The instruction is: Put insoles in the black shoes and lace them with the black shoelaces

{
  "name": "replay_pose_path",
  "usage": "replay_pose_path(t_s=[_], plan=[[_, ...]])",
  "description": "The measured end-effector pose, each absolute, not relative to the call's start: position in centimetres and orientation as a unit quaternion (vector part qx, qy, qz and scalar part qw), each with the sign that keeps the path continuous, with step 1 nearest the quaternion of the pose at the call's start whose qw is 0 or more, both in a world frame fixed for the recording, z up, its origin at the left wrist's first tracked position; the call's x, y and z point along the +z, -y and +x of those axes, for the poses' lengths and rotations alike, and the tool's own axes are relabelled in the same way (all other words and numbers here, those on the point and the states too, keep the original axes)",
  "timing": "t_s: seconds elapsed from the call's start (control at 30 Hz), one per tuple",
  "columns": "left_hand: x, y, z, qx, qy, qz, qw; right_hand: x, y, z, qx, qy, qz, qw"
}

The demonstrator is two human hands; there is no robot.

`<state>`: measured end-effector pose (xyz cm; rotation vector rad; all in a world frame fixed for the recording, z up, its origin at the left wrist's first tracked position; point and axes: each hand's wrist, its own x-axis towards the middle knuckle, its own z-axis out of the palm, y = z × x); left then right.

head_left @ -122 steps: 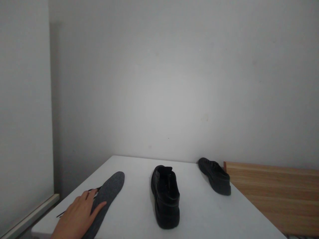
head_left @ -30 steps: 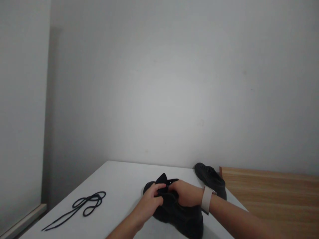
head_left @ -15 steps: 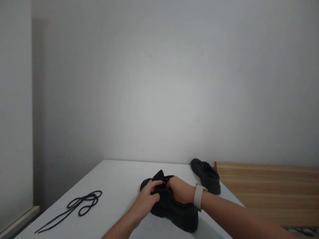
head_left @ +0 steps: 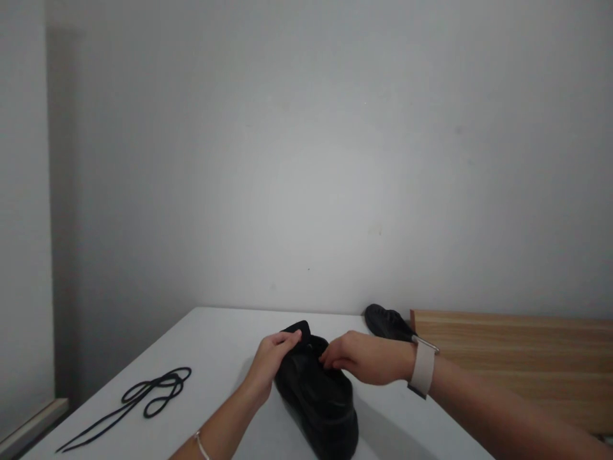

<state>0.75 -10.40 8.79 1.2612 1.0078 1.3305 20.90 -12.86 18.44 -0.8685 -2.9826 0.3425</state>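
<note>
A black leather shoe [head_left: 320,396] lies on the white table [head_left: 225,345], its toe toward me. My left hand [head_left: 272,359] is closed on the raised tongue at the shoe's far end. My right hand [head_left: 364,356], with a pale watch strap on its wrist, pinches the shoe's upper just right of the tongue. A loose black shoelace [head_left: 143,397] lies coiled at the table's left.
A second black shoe [head_left: 387,321] stands at the table's back right corner, partly behind my right hand. A wooden surface [head_left: 517,358] adjoins the table on the right. A plain white wall rises just behind the table.
The grey insole once under my left hand is out of view. Over the last second both hands have stayed on the near shoe, and its toe has swung round toward me.
</note>
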Motion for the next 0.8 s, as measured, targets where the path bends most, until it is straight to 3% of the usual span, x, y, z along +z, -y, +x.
replay_pose_path(t_s=[0.2,0.4,0.57,0.8], plan=[[8.9,8.9,1.3,0.569,-0.411,0.509,0.498,16.9,15.2,20.7,0.046,0.988,-0.141,0.033],[8.9,9.3,2.4,0.557,-0.407,0.516,0.507,14.4,14.9,19.0,-0.03,0.985,-0.138,-0.101],[8.5,9.2,2.1,0.551,-0.408,0.516,0.512,15.1,15.3,17.0,-0.01,0.956,-0.212,-0.205],[7.2,8.7,2.5,0.559,-0.4,0.51,0.518,15.9,14.5,15.9,0.031,0.949,-0.168,-0.265]])
